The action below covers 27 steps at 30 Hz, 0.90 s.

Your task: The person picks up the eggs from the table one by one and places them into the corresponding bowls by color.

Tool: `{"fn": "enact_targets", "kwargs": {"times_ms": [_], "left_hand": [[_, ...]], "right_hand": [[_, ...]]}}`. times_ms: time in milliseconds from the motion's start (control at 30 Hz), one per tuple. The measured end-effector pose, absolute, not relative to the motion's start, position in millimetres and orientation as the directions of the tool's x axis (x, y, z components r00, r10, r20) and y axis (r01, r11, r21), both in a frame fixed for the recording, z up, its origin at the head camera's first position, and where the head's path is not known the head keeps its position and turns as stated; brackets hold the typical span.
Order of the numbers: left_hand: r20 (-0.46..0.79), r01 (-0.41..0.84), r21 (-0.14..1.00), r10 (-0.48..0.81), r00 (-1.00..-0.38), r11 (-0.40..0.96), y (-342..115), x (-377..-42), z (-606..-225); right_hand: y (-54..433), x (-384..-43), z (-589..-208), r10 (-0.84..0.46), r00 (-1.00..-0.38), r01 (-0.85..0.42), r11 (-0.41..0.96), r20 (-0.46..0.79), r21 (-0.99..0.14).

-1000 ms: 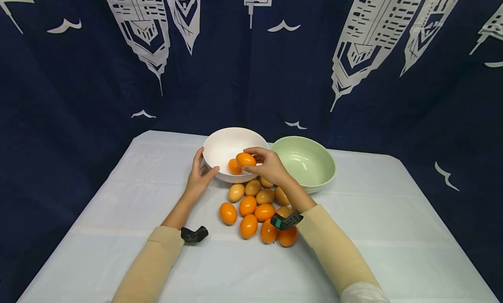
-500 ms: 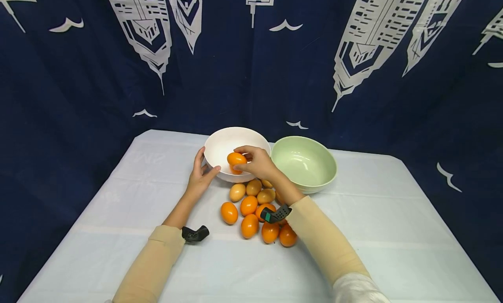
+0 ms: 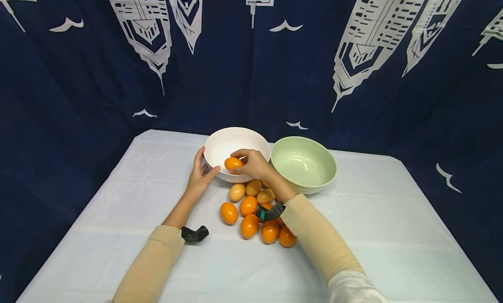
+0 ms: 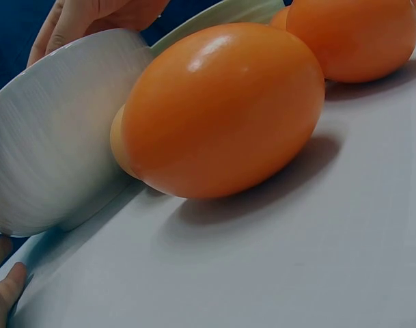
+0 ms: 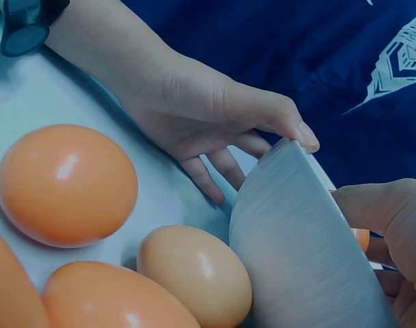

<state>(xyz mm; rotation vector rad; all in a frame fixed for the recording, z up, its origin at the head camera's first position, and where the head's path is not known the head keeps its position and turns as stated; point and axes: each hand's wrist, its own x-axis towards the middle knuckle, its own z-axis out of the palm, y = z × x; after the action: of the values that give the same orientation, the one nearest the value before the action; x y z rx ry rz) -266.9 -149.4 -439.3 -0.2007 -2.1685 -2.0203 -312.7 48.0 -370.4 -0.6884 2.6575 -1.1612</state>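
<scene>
Evidently, the step in hand is the setting of an orange egg (image 3: pixel 233 163) into the white bowl (image 3: pixel 235 141). The person's right hand (image 3: pixel 253 165) reaches in over the bowl's right side and pinches that egg between thumb and fingers, low within the hollow near the front wall; whether it touches the bottom, or has another egg under it, cannot be told. The left hand (image 3: pixel 198 180) grips the bowl at its left front, with the thumb on the rim and the other fingers spread around the outside, which seems meant to keep it steady. Just in front of the bowl lie several brown eggs (image 3: pixel 237 192), and farther in front of it, nearer the person, a group of loose orange eggs (image 3: pixel 229 213), partly hidden under the right forearm. Just to the bowl's right stands a green bowl (image 3: pixel 323 172), which neither hand touches. As a judgement, the next move calls for easing the egg down until the bowl bears it, then loosening thumb and fingers without letting it roll or knock the wall, while the left hand's hold guards against the bowl sliding.
</scene>
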Motion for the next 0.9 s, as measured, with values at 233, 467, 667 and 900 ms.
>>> {"fn": "enact_targets", "kwargs": {"times_ms": [233, 467, 667, 900], "left_hand": [[0.228, 0.225, 0.970, -0.024, -0.973, 0.091, -150, -271, -446], [0.222, 0.220, 0.971, -0.012, -0.975, 0.091, -146, -255, -423], [0.201, 0.199, 0.975, -0.009, -0.980, 0.099, -147, -254, -421], [0.197, 0.195, 0.975, -0.011, -0.980, 0.105, -147, -254, -422]], "right_hand": [[48, -314, -372, -0.491, -0.871, -0.367, 0.614, 0.026, -0.699], [46, -313, -369, -0.475, -0.880, -0.367, 0.671, 0.006, -0.644], [41, -316, -367, -0.481, -0.875, -0.374, 0.734, -0.046, -0.566], [38, -319, -370, -0.451, -0.883, -0.327, 0.791, -0.130, -0.517]]}}
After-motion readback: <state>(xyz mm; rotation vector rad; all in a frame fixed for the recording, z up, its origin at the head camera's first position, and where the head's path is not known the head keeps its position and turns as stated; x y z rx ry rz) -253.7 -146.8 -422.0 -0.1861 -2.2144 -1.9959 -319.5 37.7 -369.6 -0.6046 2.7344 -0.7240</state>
